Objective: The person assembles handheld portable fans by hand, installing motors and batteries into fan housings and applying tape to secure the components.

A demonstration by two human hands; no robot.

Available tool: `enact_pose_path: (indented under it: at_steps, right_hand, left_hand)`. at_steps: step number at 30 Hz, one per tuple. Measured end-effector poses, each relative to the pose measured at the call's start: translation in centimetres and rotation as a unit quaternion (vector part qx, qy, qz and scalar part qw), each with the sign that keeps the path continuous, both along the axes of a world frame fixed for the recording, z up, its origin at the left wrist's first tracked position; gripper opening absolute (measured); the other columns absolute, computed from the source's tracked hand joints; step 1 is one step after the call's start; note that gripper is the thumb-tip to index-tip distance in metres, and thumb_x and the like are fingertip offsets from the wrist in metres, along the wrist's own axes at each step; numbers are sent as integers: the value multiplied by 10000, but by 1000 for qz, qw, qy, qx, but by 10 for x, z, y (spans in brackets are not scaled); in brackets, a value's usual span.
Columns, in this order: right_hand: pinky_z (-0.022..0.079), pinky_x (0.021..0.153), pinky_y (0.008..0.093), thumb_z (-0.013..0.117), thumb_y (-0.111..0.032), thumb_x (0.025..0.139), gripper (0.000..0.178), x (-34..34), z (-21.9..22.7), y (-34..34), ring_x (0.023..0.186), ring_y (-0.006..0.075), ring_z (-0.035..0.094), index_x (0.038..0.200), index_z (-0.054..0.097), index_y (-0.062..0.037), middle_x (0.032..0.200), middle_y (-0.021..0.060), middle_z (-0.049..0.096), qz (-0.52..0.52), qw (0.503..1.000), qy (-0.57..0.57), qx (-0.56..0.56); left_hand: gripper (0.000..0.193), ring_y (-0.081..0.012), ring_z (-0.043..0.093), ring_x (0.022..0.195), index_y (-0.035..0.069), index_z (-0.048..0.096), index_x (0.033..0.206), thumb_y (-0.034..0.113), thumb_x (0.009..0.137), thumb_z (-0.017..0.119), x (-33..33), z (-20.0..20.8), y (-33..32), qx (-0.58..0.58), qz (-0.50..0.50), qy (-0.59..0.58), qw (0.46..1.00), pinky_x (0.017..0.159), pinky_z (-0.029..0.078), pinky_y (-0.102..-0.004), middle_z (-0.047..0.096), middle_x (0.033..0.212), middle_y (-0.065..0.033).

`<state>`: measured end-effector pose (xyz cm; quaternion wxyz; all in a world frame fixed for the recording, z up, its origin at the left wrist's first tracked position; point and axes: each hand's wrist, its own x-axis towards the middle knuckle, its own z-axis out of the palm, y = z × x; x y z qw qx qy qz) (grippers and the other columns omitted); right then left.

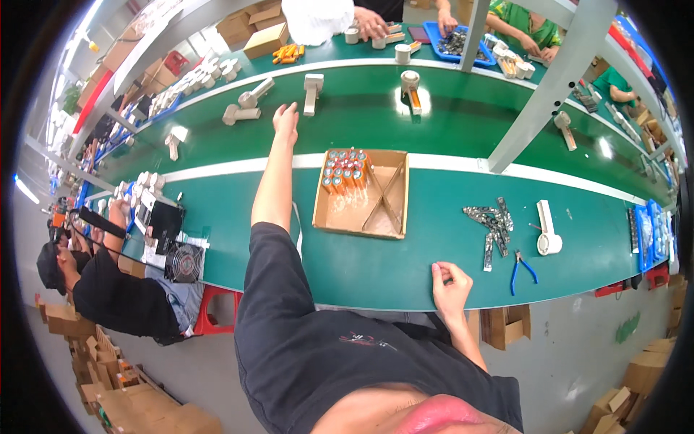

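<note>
My left hand (286, 121) stretches out over the green belt, its fingers extended and holding nothing. Just beyond and to its right, a white handled housing with a round head (312, 94) lies on the belt. Two similar pale housings rest to the hand's left, one of them a handled housing (241, 113). By the near table edge, my right hand (451, 288) is closed with fingers curled; whatever may be inside is hidden. To its right are dark flat strips (496, 228), blue-handled pliers (522, 271) and a white handled housing (547, 230).
Between my arms stands an open cardboard box (325, 220) with several orange cylindrical cells (345, 173). A grey metal post (531, 94) rises on the right. A seated co-worker (119, 296) is at left, near a black fan (183, 262). Other people's hands work across the belt.
</note>
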<state>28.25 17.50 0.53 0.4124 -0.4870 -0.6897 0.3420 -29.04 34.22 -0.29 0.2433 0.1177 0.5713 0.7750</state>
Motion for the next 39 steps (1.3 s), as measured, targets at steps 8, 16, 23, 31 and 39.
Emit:
enact_pose_path:
  at_steps: [8, 16, 23, 31, 39]
  right_hand:
    - [475, 539, 273, 732, -48, 855, 105, -1, 2, 1, 555, 140, 612, 857, 704, 53, 683, 116, 678, 16, 1000, -7, 5]
    - [469, 521, 272, 727, -42, 852, 91, -2, -1, -2, 538, 142, 602, 825, 696, 40, 650, 110, 653, -14, 1000, -13, 23]
    - [461, 525, 271, 715, -36, 859, 79, -6, 4, -7, 538, 126, 569, 827, 698, 34, 642, 87, 639, -3, 999, -37, 7]
    - [455, 539, 275, 710, -57, 873, 97, -4, 2, 0, 550, 125, 568, 843, 698, 34, 648, 85, 642, 0, 999, -45, 27]
    - [465, 551, 243, 732, -53, 867, 90, -14, -4, -1, 579, 85, 578, 860, 711, 34, 686, 62, 680, 77, 996, 26, -37]
  left_hand:
    - [541, -344, 671, 1072, 63, 609, 1259, 337, 817, 757, 43, 19, -9, -417, -32, 468, 779, 949, 524, -432, 683, 1148, -173]
    - [396, -408, 677, 1039, 35, 621, 1144, 320, 878, 688, 48, 21, 21, -496, -28, 506, 705, 892, 554, -501, 678, 1115, -246]
    - [309, -350, 698, 1016, 54, 729, 1088, 261, 867, 672, 10, 12, -13, -393, 45, 360, 845, 902, 547, -428, 732, 1015, -202]
    - [232, -206, 745, 727, -2, 752, 934, 216, 897, 682, 119, 41, -178, -249, 7, 372, 894, 707, 562, -320, 746, 791, -142]
    - [427, -383, 537, 1263, 39, 612, 1244, 61, 826, 697, 160, 19, -314, -340, -121, 530, 767, 1010, 463, -417, 536, 1366, -211]
